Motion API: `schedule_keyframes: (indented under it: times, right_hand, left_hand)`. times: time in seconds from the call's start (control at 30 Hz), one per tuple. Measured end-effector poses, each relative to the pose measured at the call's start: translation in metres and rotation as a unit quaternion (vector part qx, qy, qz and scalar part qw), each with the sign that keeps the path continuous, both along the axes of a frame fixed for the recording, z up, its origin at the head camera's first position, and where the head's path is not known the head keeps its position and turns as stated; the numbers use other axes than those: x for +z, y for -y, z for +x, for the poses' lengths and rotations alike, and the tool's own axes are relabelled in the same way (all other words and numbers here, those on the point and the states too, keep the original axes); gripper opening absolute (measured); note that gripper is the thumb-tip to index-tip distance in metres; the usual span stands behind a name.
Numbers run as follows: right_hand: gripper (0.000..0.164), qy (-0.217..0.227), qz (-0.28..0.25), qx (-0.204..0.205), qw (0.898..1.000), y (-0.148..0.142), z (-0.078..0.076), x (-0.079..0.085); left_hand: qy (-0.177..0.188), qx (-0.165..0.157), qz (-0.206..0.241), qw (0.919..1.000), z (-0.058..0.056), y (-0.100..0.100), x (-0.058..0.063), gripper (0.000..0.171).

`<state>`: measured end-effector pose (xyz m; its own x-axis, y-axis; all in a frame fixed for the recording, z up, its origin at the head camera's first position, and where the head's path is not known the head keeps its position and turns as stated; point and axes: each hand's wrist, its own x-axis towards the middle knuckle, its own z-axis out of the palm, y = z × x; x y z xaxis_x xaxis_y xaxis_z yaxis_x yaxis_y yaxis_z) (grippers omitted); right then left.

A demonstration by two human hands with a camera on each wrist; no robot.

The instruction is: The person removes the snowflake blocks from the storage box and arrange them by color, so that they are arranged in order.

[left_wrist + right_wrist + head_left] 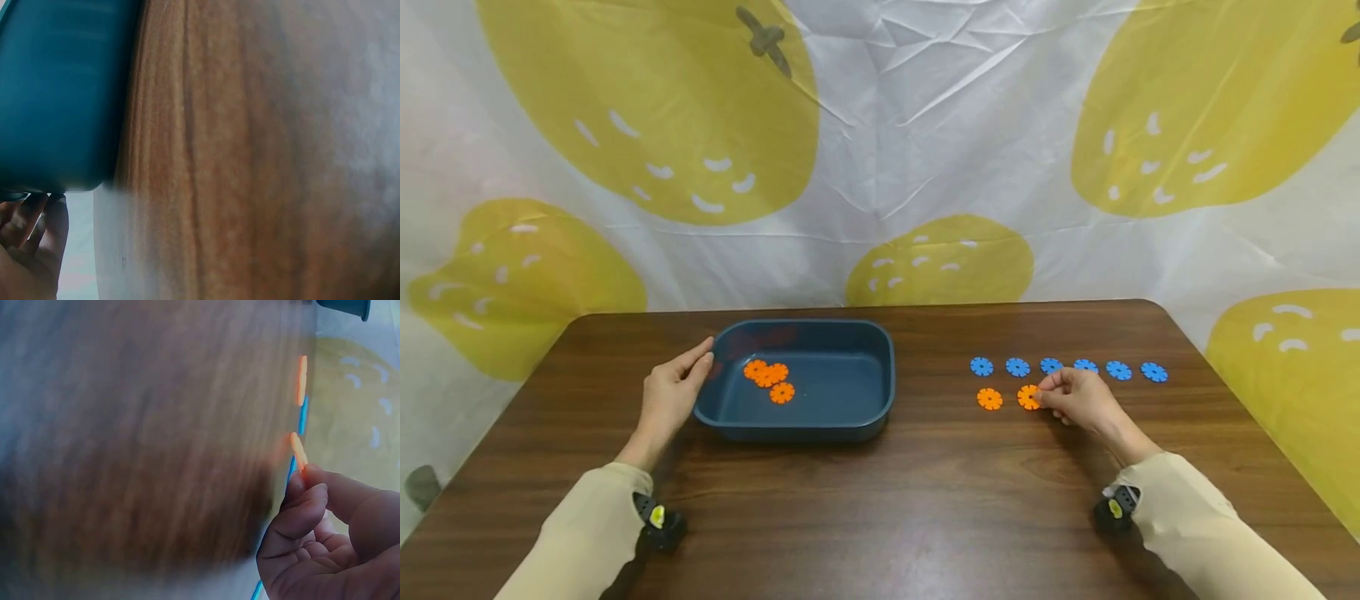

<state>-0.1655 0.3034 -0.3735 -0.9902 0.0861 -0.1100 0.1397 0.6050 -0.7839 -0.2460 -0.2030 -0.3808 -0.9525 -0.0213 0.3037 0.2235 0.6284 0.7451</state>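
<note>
My right hand point(1081, 402) pinches an orange notched plastic disc point(1027, 397) by its right edge, between thumb and fingertips. In the right wrist view this disc point(298, 450) is tilted, close over the table. Another orange disc point(989, 399) lies just left of it, and a row of several blue notched discs point(981, 367) runs behind. At the left, my left hand point(672, 392) grips the end rim of a dark blue rectangular basin point(850, 427) with thumb and fingers. Several orange discs point(782, 392) lie inside the basin toward its left, some overlapping.
The brown wooden table point(880, 517) has rounded far corners. Directly behind its far edge hangs a white cloth point(865, 167) with large yellow fruit prints. A wrist-worn device is strapped to each arm, below the sleeve cuffs.
</note>
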Motion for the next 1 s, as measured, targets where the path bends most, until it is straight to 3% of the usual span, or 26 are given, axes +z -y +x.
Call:
schedule_keyframes:
  times: [0.43,1.0]
  right_hand:
    - [0.018,-0.005,0.059,-0.002,0.998,-0.0016,0.0002,-0.0022]
    - [0.017,0.009,0.092,0.001,0.996,-0.002,-0.0038,-0.0024]
  left_hand:
    - [0.015,-0.002,0.001,0.9999,0.0018,-0.0001,0.0036,0.041]
    - [0.022,-0.002,-0.002,0.9997,0.0014,0.0003,0.0036,0.042]
